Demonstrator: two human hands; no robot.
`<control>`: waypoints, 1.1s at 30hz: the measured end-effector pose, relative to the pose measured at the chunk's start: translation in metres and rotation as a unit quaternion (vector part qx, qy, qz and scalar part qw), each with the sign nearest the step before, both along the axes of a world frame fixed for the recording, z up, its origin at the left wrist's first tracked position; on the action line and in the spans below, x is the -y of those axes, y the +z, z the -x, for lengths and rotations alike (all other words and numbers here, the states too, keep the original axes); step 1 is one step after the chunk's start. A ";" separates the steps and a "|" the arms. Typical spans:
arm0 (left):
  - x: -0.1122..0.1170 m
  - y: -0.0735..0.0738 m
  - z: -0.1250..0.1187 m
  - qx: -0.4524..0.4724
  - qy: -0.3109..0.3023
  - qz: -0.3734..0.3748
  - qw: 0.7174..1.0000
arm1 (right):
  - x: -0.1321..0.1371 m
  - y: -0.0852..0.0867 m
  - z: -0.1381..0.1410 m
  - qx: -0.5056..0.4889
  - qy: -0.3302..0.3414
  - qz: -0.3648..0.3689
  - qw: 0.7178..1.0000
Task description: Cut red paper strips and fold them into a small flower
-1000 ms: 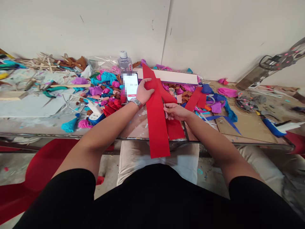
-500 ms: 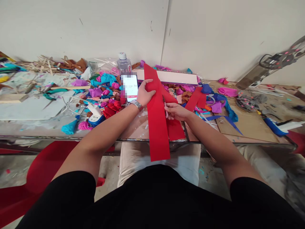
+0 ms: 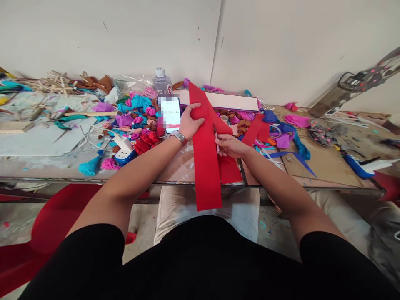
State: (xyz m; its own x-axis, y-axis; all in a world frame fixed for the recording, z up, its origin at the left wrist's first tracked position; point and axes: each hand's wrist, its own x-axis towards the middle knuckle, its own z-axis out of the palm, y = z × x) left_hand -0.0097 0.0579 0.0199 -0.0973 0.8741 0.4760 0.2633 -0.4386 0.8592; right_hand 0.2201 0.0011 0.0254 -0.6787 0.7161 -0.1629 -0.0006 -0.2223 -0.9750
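A long red felt strip (image 3: 206,166) runs from the back of the table over its front edge toward my lap. My left hand (image 3: 189,121) grips the strip's upper left edge, thumb on top. My right hand (image 3: 228,146) is closed on a small pair of scissors (image 3: 216,139) whose blades sit at the strip's right edge. Under it lies a wider red felt piece (image 3: 230,168). A phone (image 3: 171,113) with a lit screen stands just left of my left hand.
Small felt flowers (image 3: 140,121) in pink, purple, blue and red lie heaped to the left, beside a water bottle (image 3: 162,82). Red and blue scraps (image 3: 275,133) lie to the right. A white box (image 3: 231,101) sits at the wall, and the table edge (image 3: 93,178) runs in front.
The hands and red strip have barely moved. The view has shifted slightly, and the phone's timer has advanced.
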 end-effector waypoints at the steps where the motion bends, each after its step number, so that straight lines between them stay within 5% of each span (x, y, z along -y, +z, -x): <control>1: 0.000 0.000 0.000 0.000 0.000 -0.002 1.000 | -0.001 -0.001 0.000 -0.001 0.001 0.001 1.000; 33: -0.002 -0.001 0.000 0.002 -0.006 -0.006 1.000 | -0.001 0.001 -0.002 -0.003 0.019 -0.007 1.000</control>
